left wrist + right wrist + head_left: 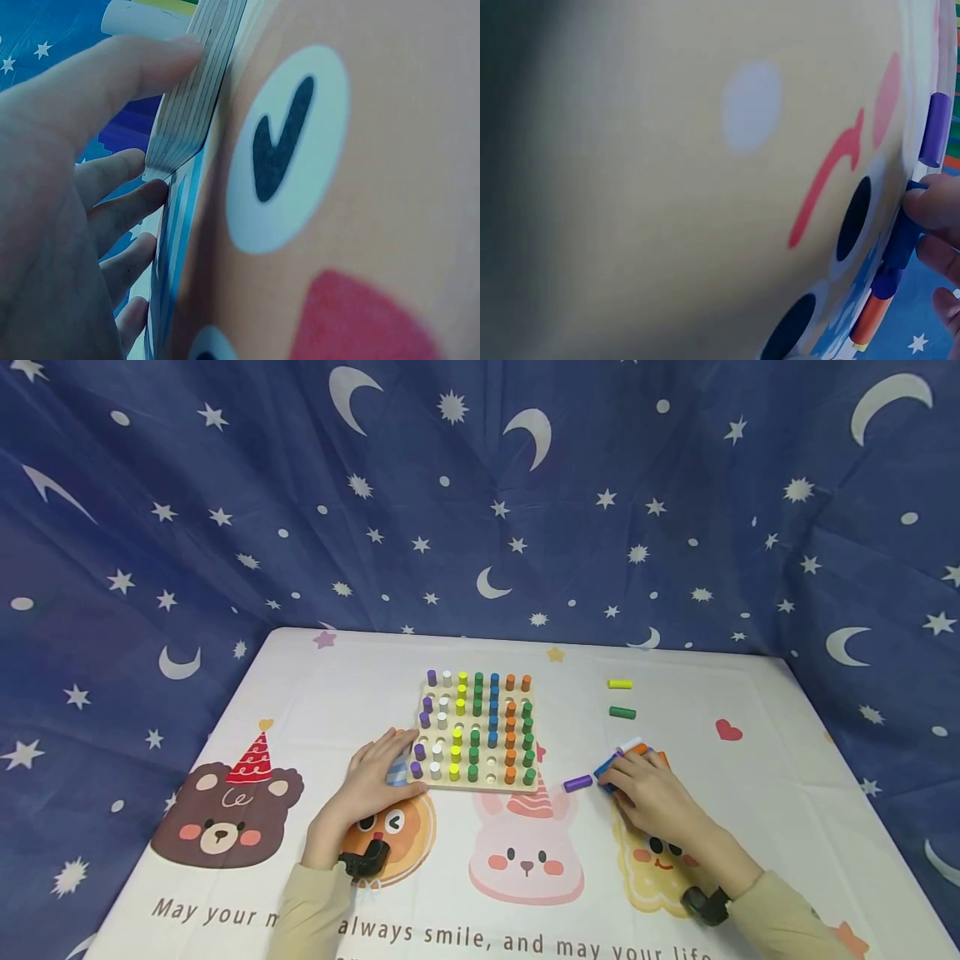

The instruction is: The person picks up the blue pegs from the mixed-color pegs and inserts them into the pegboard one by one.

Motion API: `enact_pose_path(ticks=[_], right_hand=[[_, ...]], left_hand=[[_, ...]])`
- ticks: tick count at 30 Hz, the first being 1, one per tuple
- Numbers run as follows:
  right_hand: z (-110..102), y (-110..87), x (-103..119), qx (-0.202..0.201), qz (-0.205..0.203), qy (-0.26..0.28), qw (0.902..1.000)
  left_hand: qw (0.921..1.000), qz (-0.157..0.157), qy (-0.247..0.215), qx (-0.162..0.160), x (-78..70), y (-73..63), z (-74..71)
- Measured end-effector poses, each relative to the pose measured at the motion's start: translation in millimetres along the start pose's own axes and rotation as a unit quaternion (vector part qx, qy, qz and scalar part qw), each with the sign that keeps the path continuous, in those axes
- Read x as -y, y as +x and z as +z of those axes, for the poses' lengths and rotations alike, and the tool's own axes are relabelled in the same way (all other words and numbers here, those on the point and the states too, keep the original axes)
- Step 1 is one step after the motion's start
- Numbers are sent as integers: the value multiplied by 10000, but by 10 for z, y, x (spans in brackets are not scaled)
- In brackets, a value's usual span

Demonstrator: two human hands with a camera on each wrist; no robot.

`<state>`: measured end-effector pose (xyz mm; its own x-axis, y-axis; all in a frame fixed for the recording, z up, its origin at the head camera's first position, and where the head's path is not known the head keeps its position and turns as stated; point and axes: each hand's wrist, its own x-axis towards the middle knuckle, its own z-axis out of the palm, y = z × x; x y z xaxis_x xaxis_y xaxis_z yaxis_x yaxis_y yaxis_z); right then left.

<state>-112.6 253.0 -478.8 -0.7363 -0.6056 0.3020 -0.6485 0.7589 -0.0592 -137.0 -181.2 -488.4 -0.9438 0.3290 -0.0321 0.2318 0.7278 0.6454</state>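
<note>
A wooden pegboard (517, 788) stands at mid-table with rows of purple, white, yellow, green, blue and orange pegs; some holes are bare. My left hand (371, 777) rests against its front left corner. In the left wrist view the thumb lies on the board's edge (195, 105), and the fairly straight fingers reach the corner. Right of the board, my right hand (656, 789) is down among loose pegs. Its thumb and fingers pinch a blue peg (901, 236) in the right wrist view. A purple peg (577, 783) lies just left of that hand.
A yellow peg (620, 684) and a green peg (622, 712) lie farther back on the right. Orange (639, 749) and white (632, 742) pegs show beyond the right fingers. The white tablecloth (360, 677) has printed animals. A blue starry curtain (420, 585) hangs behind.
</note>
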Motion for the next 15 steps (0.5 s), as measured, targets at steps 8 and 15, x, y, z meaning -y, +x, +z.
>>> enact_pose_path(ticks=[8, 15], right_hand=[[-19, 35, 89, -180, 474, 648, 9966], [-36, 87, 207, -238, 1265, 1832, 9746]], left_hand=[[10000, -7, 26, 7, 10, 0, 3], [10000, -8, 24, 12, 12, 6, 5]])
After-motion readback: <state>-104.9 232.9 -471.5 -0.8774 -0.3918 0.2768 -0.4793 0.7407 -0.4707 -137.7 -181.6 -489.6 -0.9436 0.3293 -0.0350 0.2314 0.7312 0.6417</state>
